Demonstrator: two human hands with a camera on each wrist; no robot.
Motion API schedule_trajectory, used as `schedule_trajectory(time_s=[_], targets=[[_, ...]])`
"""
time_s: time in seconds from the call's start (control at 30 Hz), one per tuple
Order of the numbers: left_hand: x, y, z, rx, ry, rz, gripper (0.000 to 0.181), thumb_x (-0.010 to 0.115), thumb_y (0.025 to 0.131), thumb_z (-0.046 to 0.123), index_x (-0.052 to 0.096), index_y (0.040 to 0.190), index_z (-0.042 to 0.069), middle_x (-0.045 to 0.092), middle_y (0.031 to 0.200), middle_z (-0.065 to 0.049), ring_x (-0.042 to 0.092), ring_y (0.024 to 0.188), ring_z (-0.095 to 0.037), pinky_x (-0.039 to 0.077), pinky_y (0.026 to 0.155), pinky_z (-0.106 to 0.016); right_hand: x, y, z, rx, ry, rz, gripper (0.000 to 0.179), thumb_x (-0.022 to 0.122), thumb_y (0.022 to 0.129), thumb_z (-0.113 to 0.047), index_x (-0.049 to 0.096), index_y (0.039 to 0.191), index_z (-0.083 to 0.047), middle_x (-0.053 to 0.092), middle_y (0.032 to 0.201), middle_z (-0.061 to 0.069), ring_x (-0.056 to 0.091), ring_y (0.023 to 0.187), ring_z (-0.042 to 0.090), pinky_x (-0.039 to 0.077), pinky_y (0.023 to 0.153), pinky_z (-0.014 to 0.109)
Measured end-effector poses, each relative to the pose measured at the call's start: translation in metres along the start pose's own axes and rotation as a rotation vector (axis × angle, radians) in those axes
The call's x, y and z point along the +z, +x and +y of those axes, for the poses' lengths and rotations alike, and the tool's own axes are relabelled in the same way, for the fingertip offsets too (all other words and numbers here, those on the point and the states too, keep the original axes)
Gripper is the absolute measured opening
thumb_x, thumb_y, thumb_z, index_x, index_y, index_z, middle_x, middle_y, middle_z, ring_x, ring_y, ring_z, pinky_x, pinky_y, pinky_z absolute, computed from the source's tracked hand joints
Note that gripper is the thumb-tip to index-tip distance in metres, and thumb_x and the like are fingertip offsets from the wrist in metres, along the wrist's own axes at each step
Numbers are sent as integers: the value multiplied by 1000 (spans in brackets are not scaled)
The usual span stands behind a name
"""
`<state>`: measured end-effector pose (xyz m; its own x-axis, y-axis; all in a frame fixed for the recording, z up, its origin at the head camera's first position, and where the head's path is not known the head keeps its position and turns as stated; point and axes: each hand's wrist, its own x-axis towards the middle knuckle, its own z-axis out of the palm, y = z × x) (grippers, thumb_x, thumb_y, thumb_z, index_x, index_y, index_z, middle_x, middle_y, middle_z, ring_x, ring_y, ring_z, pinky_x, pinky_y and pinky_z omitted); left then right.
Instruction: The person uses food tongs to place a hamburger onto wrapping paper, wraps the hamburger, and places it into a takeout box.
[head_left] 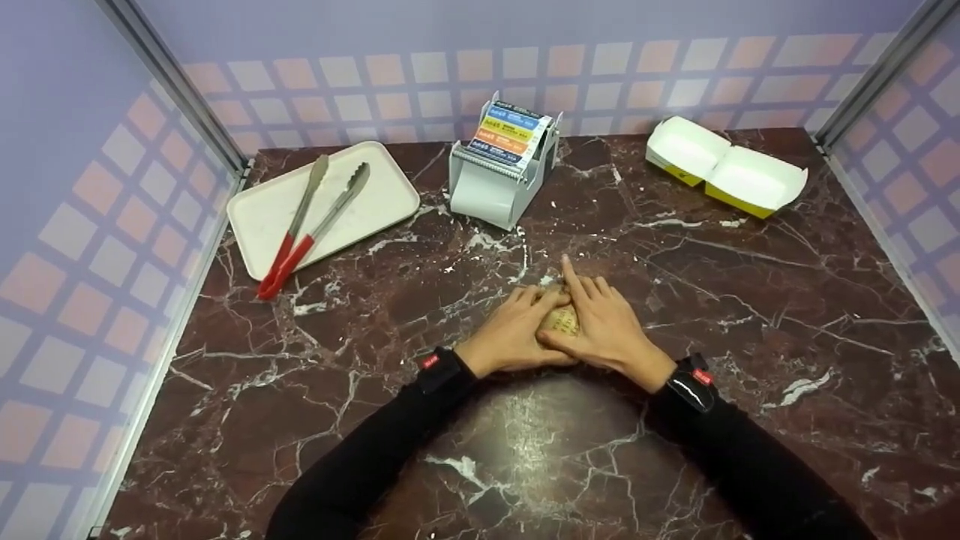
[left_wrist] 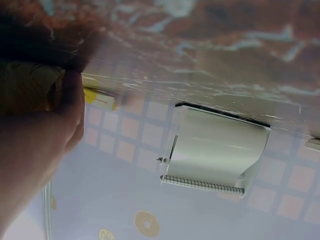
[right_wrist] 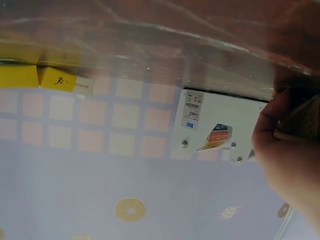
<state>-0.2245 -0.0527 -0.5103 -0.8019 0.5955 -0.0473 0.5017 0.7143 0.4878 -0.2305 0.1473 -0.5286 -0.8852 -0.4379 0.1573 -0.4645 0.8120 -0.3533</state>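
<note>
Both hands cup a small round bundle (head_left: 561, 321) in tan printed paper, low over the tabletop at the middle. My left hand (head_left: 517, 327) grips its left side, with the thumb lying across the top. From the right, my right hand (head_left: 609, 327) holds it, its thumb over the near side and its index finger pointing away. Most of the bundle is hidden by the hands, as is whatever the paper wraps. In the left wrist view, the creased wrapper (left_wrist: 27, 85) shows in shadow beside the fingers.
Beyond the hands stands a white label dispenser (head_left: 487, 191) with coloured label strips. Red-handled tongs (head_left: 300, 232) lie on a white tray (head_left: 382, 206) at the left. An unfolded yellow-and-white food box (head_left: 757, 176) sits back right. White scraps dot the marbled table (head_left: 420, 300); walls enclose it.
</note>
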Motion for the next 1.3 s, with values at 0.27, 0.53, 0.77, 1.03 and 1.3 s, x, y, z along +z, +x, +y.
schedule_trajectory(time_s=[0.27,0.53,0.77,1.03,1.3], targets=[[1,1,-1,6,-18,-5,102,75,83,67,30,164,25,47,149,-11,49,132,-26,46,115,-50,-14,-8,13,-23,195,-136,117,75,82,-65,15,166,-9,36,164,23,41,145,41,34,119,66],[1,-2,0,-9,-50,-25,106,72,86,66,22,166,18,46,151,-12,49,132,-24,46,116,-50,-12,-10,23,-71,175,-129,109,74,82,-67,26,165,-16,44,157,18,48,137,36,47,109,63],[6,-5,-3,-20,-63,-4,113,74,85,65,18,166,11,48,145,-11,51,123,-20,51,110,-43,-3,-11,23,-86,159,-69,102,73,81,-70,39,160,-14,54,135,12,52,116,24,57,92,47],[7,-5,-1,5,-11,16,108,74,86,64,25,162,6,45,148,-12,50,128,-23,49,113,-44,-2,-10,21,-93,143,-54,92,73,80,-71,54,146,-10,53,123,9,49,107,21,56,83,40],[4,1,0,35,167,7,107,69,84,72,30,162,10,52,146,-16,51,135,-31,45,117,-49,-4,-6,17,-103,70,-40,91,70,80,-75,57,140,-7,50,116,8,47,102,21,54,79,39]])
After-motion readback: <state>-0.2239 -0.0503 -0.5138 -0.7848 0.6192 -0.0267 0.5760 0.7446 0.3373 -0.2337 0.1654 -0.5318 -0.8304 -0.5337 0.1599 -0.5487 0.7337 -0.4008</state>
